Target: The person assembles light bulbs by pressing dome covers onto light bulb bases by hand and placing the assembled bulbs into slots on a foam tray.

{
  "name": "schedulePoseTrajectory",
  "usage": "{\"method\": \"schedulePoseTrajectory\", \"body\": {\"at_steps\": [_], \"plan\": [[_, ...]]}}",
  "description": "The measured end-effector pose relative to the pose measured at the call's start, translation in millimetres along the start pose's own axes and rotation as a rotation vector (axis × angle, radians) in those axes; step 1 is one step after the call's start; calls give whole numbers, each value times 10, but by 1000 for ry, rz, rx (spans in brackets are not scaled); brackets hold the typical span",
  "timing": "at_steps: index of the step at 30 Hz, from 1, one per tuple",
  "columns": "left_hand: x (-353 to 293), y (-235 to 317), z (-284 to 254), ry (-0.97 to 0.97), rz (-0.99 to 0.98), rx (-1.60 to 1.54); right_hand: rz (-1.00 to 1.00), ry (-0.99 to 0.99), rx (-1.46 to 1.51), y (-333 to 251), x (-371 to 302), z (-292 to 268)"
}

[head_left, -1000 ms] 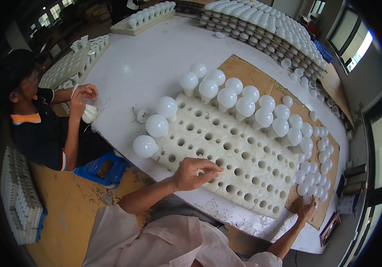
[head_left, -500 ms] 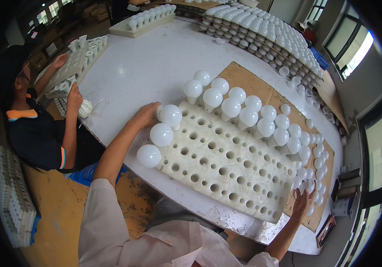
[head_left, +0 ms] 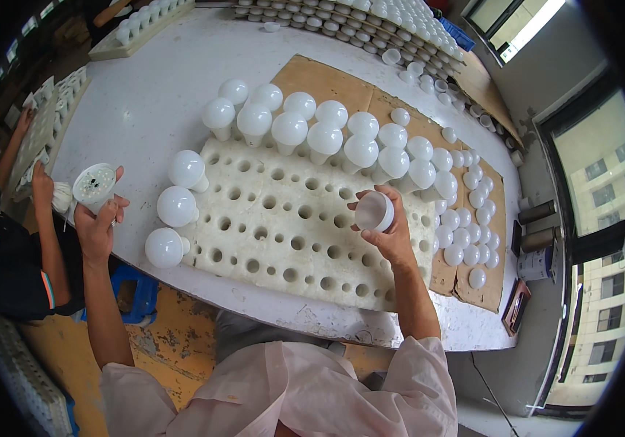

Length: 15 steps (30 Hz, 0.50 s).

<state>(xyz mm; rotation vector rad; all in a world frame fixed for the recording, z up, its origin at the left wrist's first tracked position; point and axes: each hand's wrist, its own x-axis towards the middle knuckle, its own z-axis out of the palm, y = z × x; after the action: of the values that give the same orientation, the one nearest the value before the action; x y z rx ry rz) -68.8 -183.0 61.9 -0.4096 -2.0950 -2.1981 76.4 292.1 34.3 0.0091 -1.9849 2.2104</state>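
Left hand: our left hand (head_left: 97,222) is closed around a bulb base (head_left: 94,183), fingers wrapped on its body, the round board inside facing up; it sits out past the table's left edge.
Right hand: our right hand (head_left: 392,233) grips a dome (head_left: 373,211) by its rim, thumb one side and fingers the other, open end turned toward us, above the foam tray (head_left: 283,233).
Tray: white foam block full of holes, lying on the white table (head_left: 152,95); finished bulbs (head_left: 305,131) stand in its far rows and three more down its left edge.
Loose domes: a scatter of them (head_left: 462,233) lies on the cardboard (head_left: 327,84) just right of the tray.
Dome handling: we judge it light, thin and smooth, likely to slip or crack if pinched hard; the rim looks the sound place to hold, as we do now.
Base handling: we judge it light and stiff; best held by the outer shell, keeping fingers off the exposed board.
Nearby: another person's hands (head_left: 39,186) work at the table's left side, well apart from ours.
Far edge: rows of stacked parts (head_left: 342,14) line the back of the table.
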Motion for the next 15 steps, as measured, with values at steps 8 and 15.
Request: {"method": "schedulePoseTrajectory", "body": {"at_steps": [8,15], "plan": [[-734,-147,1746,-761,-231,60,92,-209,101,212,-189,302],[-595,-409,2220,-947,-262,127,-19,-326,-126,337,-256,205]]}}
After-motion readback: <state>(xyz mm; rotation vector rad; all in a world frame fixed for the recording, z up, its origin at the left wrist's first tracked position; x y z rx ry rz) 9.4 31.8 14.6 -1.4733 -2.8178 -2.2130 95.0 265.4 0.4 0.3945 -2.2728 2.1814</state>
